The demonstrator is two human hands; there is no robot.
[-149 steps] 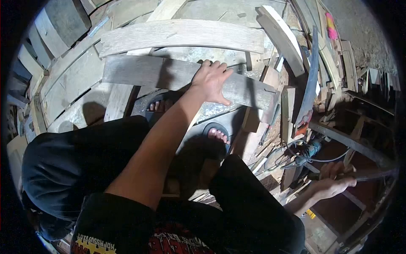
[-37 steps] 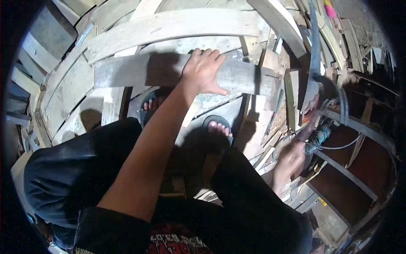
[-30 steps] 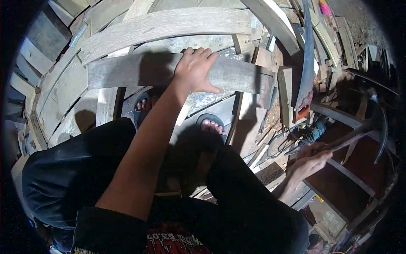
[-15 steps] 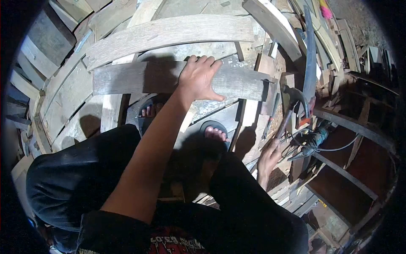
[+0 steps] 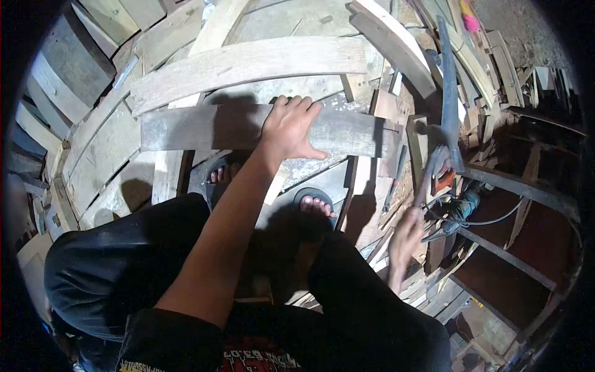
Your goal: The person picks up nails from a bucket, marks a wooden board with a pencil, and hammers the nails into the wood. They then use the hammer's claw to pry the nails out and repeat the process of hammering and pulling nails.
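The hammer (image 5: 427, 183), out far right a second ago, is back near the right end of the grey board (image 5: 350, 135), right hand (image 5: 406, 237) wrapped round its handle! Left hand (image 5: 290, 130) lies fingers spread across the board; a gap, narrowing leftward, separates the pale board (image 5: 260, 60).

The nearer board (image 5: 350, 132) is grained grey, the trousers (image 5: 118, 260) black, saw handle (image 5: 444, 180) orange, power tool (image 5: 466, 205) teal

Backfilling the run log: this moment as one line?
left hand: spread on dark plank | right hand: gripping hammer, blurred | contact: hammer clear of plank
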